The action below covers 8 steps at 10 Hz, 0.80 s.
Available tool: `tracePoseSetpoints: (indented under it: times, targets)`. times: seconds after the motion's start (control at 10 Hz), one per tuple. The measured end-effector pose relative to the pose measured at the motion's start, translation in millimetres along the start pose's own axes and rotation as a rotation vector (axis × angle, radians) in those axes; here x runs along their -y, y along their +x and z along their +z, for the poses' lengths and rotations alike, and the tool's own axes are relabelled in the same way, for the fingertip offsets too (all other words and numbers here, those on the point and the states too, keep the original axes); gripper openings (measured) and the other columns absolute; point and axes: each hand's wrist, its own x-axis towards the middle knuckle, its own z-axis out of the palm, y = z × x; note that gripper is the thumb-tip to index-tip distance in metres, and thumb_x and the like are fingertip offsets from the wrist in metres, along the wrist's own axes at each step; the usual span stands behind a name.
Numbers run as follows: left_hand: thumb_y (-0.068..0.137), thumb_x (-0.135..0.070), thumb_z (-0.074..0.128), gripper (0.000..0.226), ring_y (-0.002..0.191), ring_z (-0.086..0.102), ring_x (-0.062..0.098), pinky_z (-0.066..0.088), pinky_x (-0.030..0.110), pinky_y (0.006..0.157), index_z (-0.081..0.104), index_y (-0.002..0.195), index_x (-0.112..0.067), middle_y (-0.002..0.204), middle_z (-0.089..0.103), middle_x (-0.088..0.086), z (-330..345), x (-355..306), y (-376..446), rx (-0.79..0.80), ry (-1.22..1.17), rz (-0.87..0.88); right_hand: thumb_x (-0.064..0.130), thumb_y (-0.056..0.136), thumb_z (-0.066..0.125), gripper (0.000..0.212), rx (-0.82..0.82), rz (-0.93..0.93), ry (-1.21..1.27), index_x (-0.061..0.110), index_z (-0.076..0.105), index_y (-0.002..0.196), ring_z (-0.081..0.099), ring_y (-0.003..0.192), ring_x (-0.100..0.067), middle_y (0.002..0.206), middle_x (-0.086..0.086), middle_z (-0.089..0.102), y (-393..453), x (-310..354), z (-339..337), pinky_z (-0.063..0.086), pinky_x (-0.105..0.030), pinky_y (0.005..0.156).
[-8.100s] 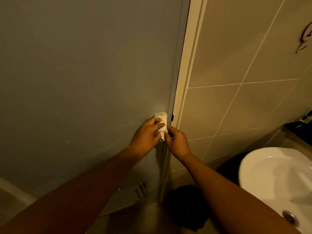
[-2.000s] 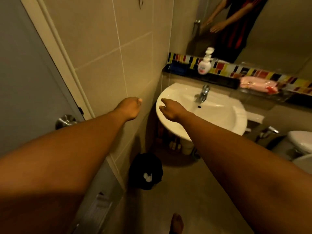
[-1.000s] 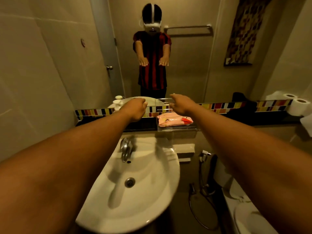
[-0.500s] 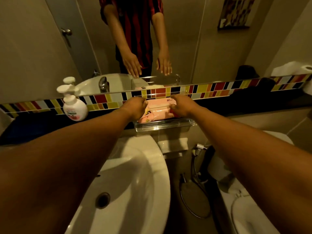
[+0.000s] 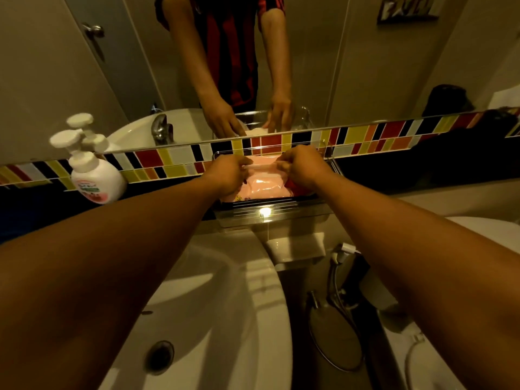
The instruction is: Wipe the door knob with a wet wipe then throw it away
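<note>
a pink wet wipe pack [image 5: 263,187], lying in a clear tray [image 5: 270,212] at twelve o'clock above the white sink [image 5: 225,319], is pinched along its top flap by the narrowed fingers of the left hand [image 5: 228,175] and right hand [image 5: 302,168], with a soap bottle [image 5: 95,178] at ten o'clock.

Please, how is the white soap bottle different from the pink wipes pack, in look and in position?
The soap bottle is white with a pump top; the wipes pack is pink and flat. The soap bottle stands upright at the left; the wipes pack lies in a clear tray. The left hand and right hand are on the wipes pack; the soap bottle is untouched. Both sit below the mirror.
</note>
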Motion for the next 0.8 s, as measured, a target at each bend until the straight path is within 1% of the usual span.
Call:
tracePoseSetpoints:
  times: [0.1, 0.2, 0.3, 0.4, 0.5, 0.6, 0.7, 0.8]
  targets:
    - [0.098, -0.006, 0.048, 0.042, 0.106, 0.062, 0.026, 0.051, 0.029, 0.083, 0.05, 0.139, -0.015, 0.126, 0.061, 0.011, -5.4, -0.5, 1.2, 0.004, -0.027, 0.03, 0.025, 0.096, 0.055, 0.029, -0.02, 0.002, 0.037, 0.009, 0.067, 0.117, 0.059, 0.105, -0.02, 0.116, -0.011, 0.068, 1.7, 2.6, -2.4, 0.039, -0.028, 0.086]
    - [0.098, -0.003, 0.044, 0.045, 0.092, 0.062, 0.023, 0.053, 0.029, 0.073, 0.05, 0.14, -0.017, 0.119, 0.06, 0.01, -3.8, 1.6, -1.5, 0.015, 0.032, 0.038, 0.025, 0.096, 0.054, 0.029, 0.0, 0.01, 0.047, 0.009, 0.067, 0.117, 0.059, 0.104, -0.018, 0.116, -0.01, 0.068, 2.4, 0.6, -0.6, 0.041, -0.025, 0.083]
    - [0.096, -0.001, 0.048, 0.046, 0.089, 0.063, 0.024, 0.056, 0.031, 0.071, 0.051, 0.139, -0.017, 0.114, 0.061, 0.009, 0.4, 3.0, -3.6, 0.071, 0.041, 0.018, 0.024, 0.095, 0.057, 0.029, 0.054, 0.002, -0.009, 0.009, 0.067, 0.119, 0.061, 0.104, -0.02, 0.12, -0.01, 0.067, 0.5, -4.4, 0.3, 0.043, -0.021, 0.08]
    - [0.093, 0.0, 0.055, 0.049, 0.114, 0.06, 0.031, 0.055, 0.04, 0.094, 0.052, 0.139, -0.016, 0.131, 0.058, 0.011, 4.8, 4.3, -5.1, 0.096, 0.162, 0.022, 0.023, 0.095, 0.058, 0.03, 0.099, -0.015, -0.091, 0.008, 0.066, 0.12, 0.06, 0.112, -0.022, 0.125, -0.011, 0.066, -1.6, -11.0, 3.9, 0.044, -0.028, 0.087]
    - [0.092, 0.002, 0.054, 0.05, 0.12, 0.056, 0.029, 0.049, 0.039, 0.103, 0.05, 0.139, -0.014, 0.136, 0.056, 0.01, 8.7, 3.4, -8.3, 0.097, 0.291, 0.069, 0.023, 0.095, 0.057, 0.03, 0.132, -0.022, -0.119, 0.008, 0.067, 0.12, 0.061, 0.108, -0.023, 0.121, -0.012, 0.067, -2.8, -13.6, 8.9, 0.047, -0.031, 0.088]
    - [0.093, -0.002, 0.05, 0.047, 0.128, 0.048, 0.03, 0.037, 0.04, 0.108, 0.048, 0.139, -0.014, 0.142, 0.05, 0.01, 14.8, -1.1, -13.1, 0.105, 0.548, 0.132, 0.025, 0.097, 0.053, 0.032, 0.183, -0.033, -0.23, 0.008, 0.066, 0.122, 0.06, 0.108, -0.026, 0.12, -0.014, 0.066, -3.2, -10.7, 13.9, 0.051, -0.037, 0.095]
    - [0.094, -0.007, 0.05, 0.05, 0.134, 0.043, 0.031, 0.036, 0.041, 0.11, 0.043, 0.143, -0.015, 0.15, 0.041, 0.01, 16.8, -2.4, -15.1, 0.142, 0.633, 0.137, 0.029, 0.099, 0.048, 0.036, 0.235, -0.052, -0.379, 0.009, 0.062, 0.126, 0.058, 0.112, -0.027, 0.124, -0.014, 0.063, -4.6, -5.0, 9.2, 0.049, -0.04, 0.099]
    - [0.097, -0.019, 0.049, 0.054, 0.143, 0.033, 0.029, 0.03, 0.042, 0.116, 0.033, 0.148, -0.012, 0.158, 0.028, 0.01, 7.2, -3.5, -22.5, 0.111, 0.578, 0.115, 0.036, 0.098, 0.046, 0.043, 0.262, -0.091, -0.554, 0.014, 0.052, 0.135, 0.053, 0.121, -0.028, 0.134, -0.011, 0.057, -9.0, 5.3, 1.0, 0.046, -0.044, 0.102]
